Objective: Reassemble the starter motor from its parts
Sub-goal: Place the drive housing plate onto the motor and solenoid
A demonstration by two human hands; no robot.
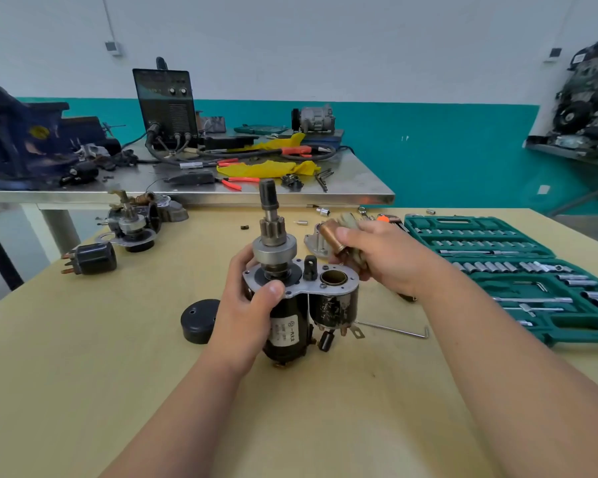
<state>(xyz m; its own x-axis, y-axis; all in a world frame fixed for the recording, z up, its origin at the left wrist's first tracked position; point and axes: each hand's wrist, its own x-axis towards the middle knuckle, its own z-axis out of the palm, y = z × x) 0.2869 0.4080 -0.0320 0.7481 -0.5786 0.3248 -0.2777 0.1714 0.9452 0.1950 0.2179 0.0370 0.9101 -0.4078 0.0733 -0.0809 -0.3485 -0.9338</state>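
Near tabletop (83, 391) bare, open approach. Black cap (200, 320) just left of starter motor (301, 305); hex key (394, 331) right. Socket case (518, 274) blocks right edge.

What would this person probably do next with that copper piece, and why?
Probably lower the copper piece in the right hand into the open round hole just below it, since the left hand holds the motor upright.

Matt black starter motor (287, 326), coppery plunger (332, 234), wooden table (83, 357)
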